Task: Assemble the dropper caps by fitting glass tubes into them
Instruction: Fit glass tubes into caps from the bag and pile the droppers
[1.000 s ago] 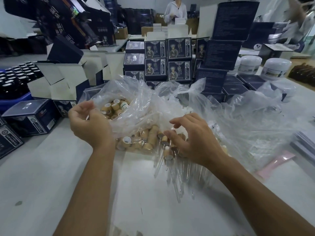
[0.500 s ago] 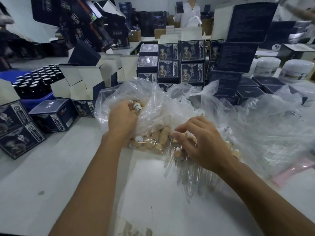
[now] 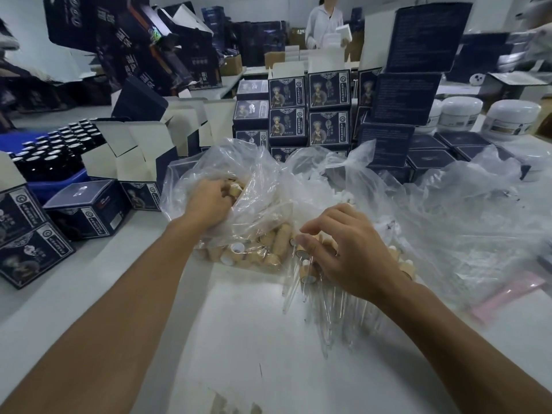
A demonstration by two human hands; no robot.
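— What worries you most right now?

— Starting on my left: my left hand (image 3: 209, 201) is down inside the crumpled clear plastic bag (image 3: 254, 180), fingers curled around one of the tan, cylinder-shaped dropper caps (image 3: 234, 191). More of those caps lie heaped just below and to the right of that hand. I think the loose film could snag my knuckles as I pull out, and that could tip the heap onto the white tabletop (image 3: 254, 339).

— And to the right of that?

— My right hand (image 3: 346, 249) sits palm down over the pile of finished droppers (image 3: 304, 264), the ones with thin clear glass tubes (image 3: 291, 297) already fitted. The tubes fan out from under my palm toward me. My fingers are bent and my fingertips touch the caps at the far-left edge of the pile, but I cannot tell whether I am actually pinching one or only resting there.

— So the risk there?

— Glass, in my judgement. If I lean on that hand, a tube could crack or roll away.

— How are your arms?

— Both forearms reach forward and converge, left wrist bent down into the bag, right wrist nearly flat. Another clear plastic bag (image 3: 463, 219) lies bunched just right of my right hand.
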